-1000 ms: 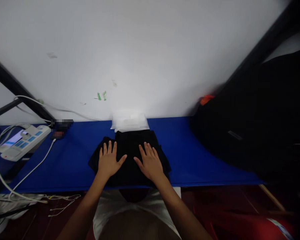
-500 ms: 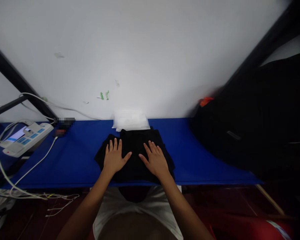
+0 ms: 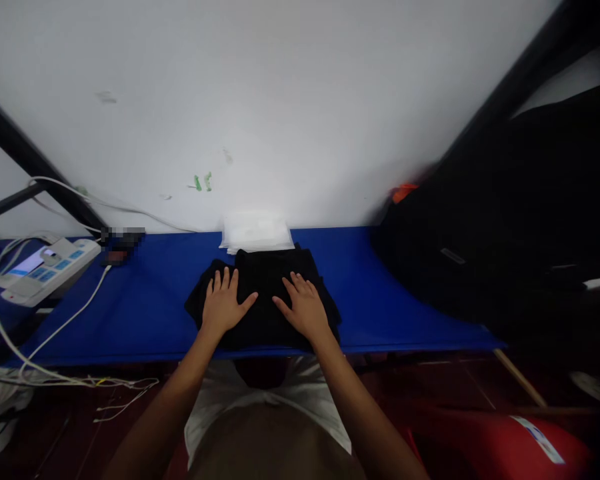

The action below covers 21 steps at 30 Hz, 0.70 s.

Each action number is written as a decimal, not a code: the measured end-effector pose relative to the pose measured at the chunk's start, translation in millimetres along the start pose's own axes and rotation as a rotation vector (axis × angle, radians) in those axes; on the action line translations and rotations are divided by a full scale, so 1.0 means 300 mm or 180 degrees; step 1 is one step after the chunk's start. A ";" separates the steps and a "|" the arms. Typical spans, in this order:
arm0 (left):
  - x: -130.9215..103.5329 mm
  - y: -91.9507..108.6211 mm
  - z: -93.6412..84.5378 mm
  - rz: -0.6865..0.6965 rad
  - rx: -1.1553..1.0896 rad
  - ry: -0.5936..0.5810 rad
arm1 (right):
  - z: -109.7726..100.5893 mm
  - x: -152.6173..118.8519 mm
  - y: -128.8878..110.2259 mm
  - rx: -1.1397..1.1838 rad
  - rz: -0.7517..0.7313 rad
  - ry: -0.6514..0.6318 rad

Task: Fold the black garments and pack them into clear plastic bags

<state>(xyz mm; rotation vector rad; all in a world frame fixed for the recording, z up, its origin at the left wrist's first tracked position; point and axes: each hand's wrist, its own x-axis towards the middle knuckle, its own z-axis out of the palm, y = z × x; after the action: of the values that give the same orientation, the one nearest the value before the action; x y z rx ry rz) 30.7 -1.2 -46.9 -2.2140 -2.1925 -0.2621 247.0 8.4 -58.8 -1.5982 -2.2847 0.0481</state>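
Note:
A dark folded cloth (image 3: 265, 300) lies on the blue surface (image 3: 380, 313) in front of me. My left hand (image 3: 223, 305) rests flat on its left part, fingers spread. On the right part lies my right hand (image 3: 305, 308), also flat with the fingers apart. Neither hand grips anything. Just behind the cloth, against the wall, is a stack of thin white, translucent sheets or bags (image 3: 257, 232).
At the left are a white power strip (image 3: 53, 272), a lit phone (image 3: 27, 263) and tangled white cables (image 3: 75, 323). A large black mass (image 3: 505, 220) with an orange bit (image 3: 404, 193) fills the right. Something red (image 3: 510, 443) stands low at the right.
The whole view has shifted slightly, so things appear a little higher and further left. Both hands stay flat on the cloth, with little visible change.

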 end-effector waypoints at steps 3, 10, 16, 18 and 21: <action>0.002 0.002 0.005 -0.0022 0.0055 -0.0011 | -0.001 0.001 0.000 0.0027 0.0021 -0.0008; 0.001 0.002 0.001 -0.0034 0.0018 0.0061 | 0.008 0.004 0.004 0.0111 -0.0008 0.0063; 0.000 0.002 -0.004 -0.0028 -0.0034 0.0068 | 0.018 0.004 0.009 0.0231 -0.0030 0.0158; 0.000 0.002 -0.005 -0.0024 -0.0064 0.0060 | 0.015 0.003 0.008 0.0265 -0.0029 0.0156; -0.001 -0.001 -0.005 -0.0009 -0.0101 0.0072 | 0.007 0.003 0.005 0.0297 -0.0023 0.0135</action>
<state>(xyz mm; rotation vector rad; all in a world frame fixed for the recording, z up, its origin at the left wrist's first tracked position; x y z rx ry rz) 30.1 -1.8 -45.5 -2.2126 -2.1954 -0.3228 247.4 10.1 -61.0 -1.5297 -2.2225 0.1160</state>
